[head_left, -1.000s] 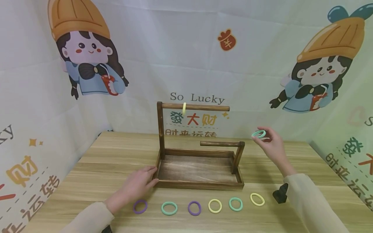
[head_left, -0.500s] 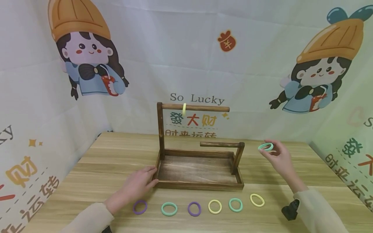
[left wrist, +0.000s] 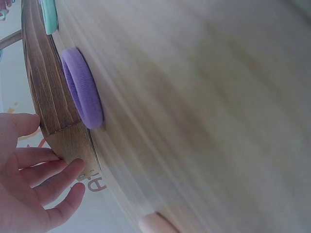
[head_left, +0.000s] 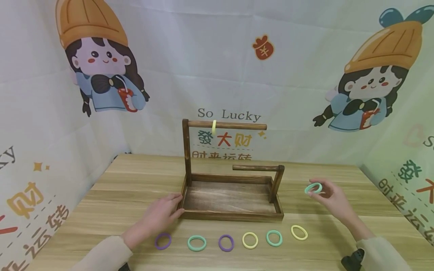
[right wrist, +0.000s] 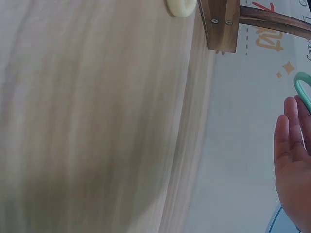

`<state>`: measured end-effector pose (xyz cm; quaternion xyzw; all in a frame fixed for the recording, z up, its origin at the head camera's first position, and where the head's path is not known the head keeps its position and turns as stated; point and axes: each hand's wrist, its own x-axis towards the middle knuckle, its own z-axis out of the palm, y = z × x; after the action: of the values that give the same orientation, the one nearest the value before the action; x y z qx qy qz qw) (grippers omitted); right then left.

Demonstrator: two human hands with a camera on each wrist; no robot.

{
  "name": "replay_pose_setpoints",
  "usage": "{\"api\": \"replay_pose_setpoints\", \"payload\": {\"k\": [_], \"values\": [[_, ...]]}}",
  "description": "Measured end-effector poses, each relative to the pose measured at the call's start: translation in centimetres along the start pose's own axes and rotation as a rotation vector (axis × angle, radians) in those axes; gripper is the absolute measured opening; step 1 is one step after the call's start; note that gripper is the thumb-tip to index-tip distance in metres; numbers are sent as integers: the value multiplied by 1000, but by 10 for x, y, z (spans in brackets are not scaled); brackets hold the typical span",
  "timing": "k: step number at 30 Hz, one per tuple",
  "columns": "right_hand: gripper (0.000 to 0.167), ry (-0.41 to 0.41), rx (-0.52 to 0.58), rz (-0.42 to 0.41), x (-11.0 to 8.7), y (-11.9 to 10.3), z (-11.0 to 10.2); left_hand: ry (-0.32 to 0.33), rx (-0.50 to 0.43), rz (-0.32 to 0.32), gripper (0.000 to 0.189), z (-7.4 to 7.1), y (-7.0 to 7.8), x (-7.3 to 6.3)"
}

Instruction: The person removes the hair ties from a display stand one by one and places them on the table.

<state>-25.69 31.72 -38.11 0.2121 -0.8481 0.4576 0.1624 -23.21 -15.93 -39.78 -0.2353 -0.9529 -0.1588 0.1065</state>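
My right hand [head_left: 333, 197] pinches a mint-green hair tie [head_left: 318, 188] between thumb and fingertips, right of the wooden rack [head_left: 234, 216] and above the table. In the right wrist view part of this green hair tie [right wrist: 302, 80] shows at the right edge. My left hand [head_left: 157, 213] rests at the rack's left front corner; in the left wrist view its spread, relaxed fingers [left wrist: 58, 187] touch the wood. A pale yellow hair tie [head_left: 214, 127] hangs on the rack's upper bar [head_left: 242, 125]. Its lower bar [head_left: 252, 168] carries nothing.
Along the front lie a purple hair tie [head_left: 163, 241], a green one [head_left: 197, 243], another purple one [head_left: 226, 243], a yellow one [head_left: 250, 240], another green one [head_left: 274, 238] and another yellow one [head_left: 299, 232]. A printed cloth [head_left: 288, 94] hangs behind the table [head_left: 135, 173].
My right hand has come down and to the right, toward me, with the green hair tie still pinched. The left hand and the rack have stayed in place.
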Motion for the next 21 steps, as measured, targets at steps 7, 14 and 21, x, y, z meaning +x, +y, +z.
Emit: {"api": "replay_pose_setpoints", "payload": {"k": [7,14,21], "values": [[33,-104,29,16,-16,4,-5,-4,4,-4,44,0,0,0],[38,-244,96,115,-33,4,-10,-4,2,-8,44,0,0,0],[40,-415,147,181,-45,8,-11,-4,3,-7,44,1,-1,0]]}}
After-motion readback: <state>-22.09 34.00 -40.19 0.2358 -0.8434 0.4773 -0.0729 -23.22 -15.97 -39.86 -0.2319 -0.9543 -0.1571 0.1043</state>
